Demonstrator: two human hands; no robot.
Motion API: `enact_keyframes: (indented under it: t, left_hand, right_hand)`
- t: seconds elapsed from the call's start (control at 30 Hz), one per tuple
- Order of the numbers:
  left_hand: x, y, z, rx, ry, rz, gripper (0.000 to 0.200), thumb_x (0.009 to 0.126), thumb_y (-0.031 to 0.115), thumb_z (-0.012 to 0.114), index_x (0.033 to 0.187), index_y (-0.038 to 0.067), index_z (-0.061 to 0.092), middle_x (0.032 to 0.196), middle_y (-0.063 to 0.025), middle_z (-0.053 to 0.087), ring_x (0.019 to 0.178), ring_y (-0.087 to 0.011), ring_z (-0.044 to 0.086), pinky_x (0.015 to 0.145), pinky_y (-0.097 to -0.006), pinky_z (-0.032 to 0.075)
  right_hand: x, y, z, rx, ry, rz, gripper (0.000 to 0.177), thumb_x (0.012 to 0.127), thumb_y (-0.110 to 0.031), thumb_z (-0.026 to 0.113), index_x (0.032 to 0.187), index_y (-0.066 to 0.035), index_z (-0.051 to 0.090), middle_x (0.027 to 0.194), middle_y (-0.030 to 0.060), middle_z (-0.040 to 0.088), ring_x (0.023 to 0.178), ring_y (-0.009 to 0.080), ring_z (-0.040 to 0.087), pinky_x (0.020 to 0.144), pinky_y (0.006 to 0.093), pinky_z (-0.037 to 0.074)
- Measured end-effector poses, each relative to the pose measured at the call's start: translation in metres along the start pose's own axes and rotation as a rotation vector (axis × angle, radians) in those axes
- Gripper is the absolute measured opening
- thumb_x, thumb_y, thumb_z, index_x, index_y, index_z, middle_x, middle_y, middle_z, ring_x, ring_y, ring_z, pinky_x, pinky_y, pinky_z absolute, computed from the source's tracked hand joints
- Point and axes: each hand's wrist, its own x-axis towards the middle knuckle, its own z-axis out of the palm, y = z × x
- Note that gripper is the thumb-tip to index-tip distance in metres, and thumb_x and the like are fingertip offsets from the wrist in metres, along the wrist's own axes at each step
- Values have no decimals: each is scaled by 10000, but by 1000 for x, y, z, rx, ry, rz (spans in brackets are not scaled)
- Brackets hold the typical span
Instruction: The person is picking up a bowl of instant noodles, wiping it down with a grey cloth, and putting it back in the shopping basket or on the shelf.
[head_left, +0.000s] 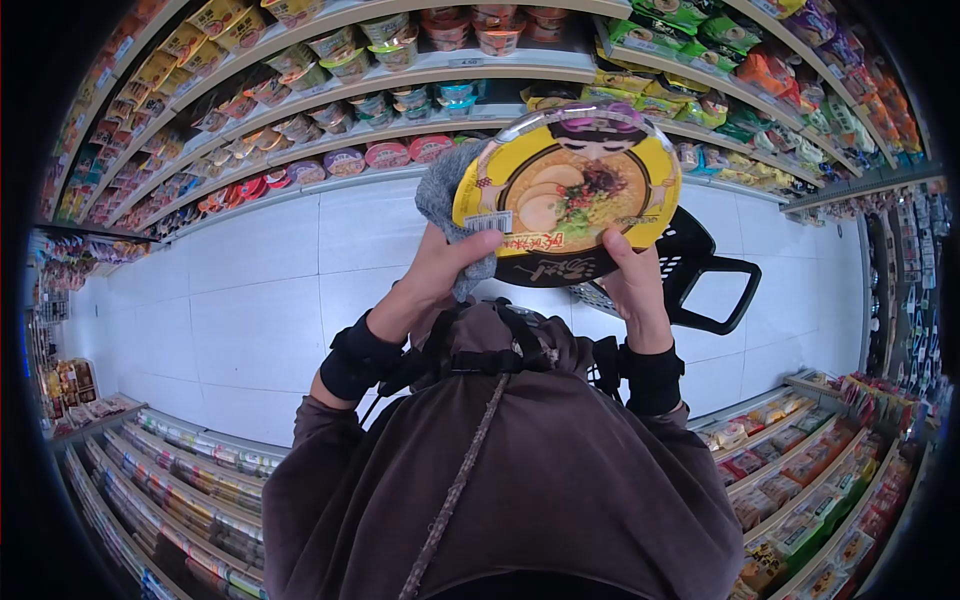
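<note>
Both of my hands hold up a large instant noodle bowl (pixel 570 200) with a yellow and black lid, tilted so its top faces me. The lid carries a ramen picture, a cartoon head and a barcode sticker. My left hand (pixel 440 270) grips the left edge, thumb on the lid. A grey cloth (pixel 440 190) is bunched between this hand and the bowl's side. My right hand (pixel 637 285) clasps the lower right edge, also thumb on top. The fingers beneath the bowl are mostly hidden.
A black shopping basket (pixel 690 265) stands behind my right hand, partly covered by the bowl. Shelves (pixel 530 65) of cup noodles and bagged noodles curve ahead. Low shelves of packaged goods (pixel 180 480) flank me behind. Pale floor tiles (pixel 255 290) lie between.
</note>
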Motion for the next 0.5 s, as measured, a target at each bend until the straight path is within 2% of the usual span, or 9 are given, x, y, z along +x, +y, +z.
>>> enact_keyframes:
  t: [0.03,0.13,0.2,0.23,0.3,0.43,0.5]
  left_hand:
    - [2,-3,-1,0,0,0,624,696,162,614,1196,5,277,1112,-87,429,1011,-171,438,863,-300,365]
    - [8,-8,-2,-287,67,-50,537,730,139,527,1185,-12,284,1097,-122,451,965,-178,496,819,-295,417]
    - [9,-9,-5,-261,103,-66,515,740,187,510,1167,-23,312,1087,-139,470,954,-198,509,827,-311,417]
    - [10,-10,-7,-235,137,-82,505,750,235,492,1149,-34,339,1077,-155,488,944,-217,523,835,-326,418]
    - [11,-12,-9,-174,147,-45,501,752,236,490,1147,-35,341,1073,-155,490,941,-215,525,828,-322,423]
    - [13,-13,-16,-86,153,-8,498,755,232,490,1146,-37,339,1063,-150,495,931,-208,530,808,-309,437]
    - [12,-12,-20,-96,125,-61,497,757,229,489,1148,-36,335,1062,-146,494,930,-205,530,804,-307,439]
  right_hand:
    - [1,1,1,0,0,0,487,726,-136,623,1124,15,387,1031,91,512,913,170,511,809,308,409]
    - [2,3,-3,-6,-18,24,482,741,-168,609,1121,25,382,1014,98,517,891,156,522,736,293,461]
    - [2,4,-10,-109,-12,155,490,764,-197,580,1151,2,356,1028,82,505,877,136,527,634,242,497]
    - [3,5,-10,-109,-12,156,490,764,-197,580,1151,2,356,1028,82,505,877,136,527,634,242,497]
    - [6,6,-11,-199,-22,54,488,785,-219,546,1184,-37,331,1050,57,487,872,117,527,556,200,500]
    - [5,1,-3,-200,12,1,477,802,-214,517,1205,-66,310,1072,37,472,879,101,518,542,182,491]
    - [7,4,-8,-240,32,69,446,815,-209,499,1195,-54,322,1057,41,482,900,92,505,539,187,491]
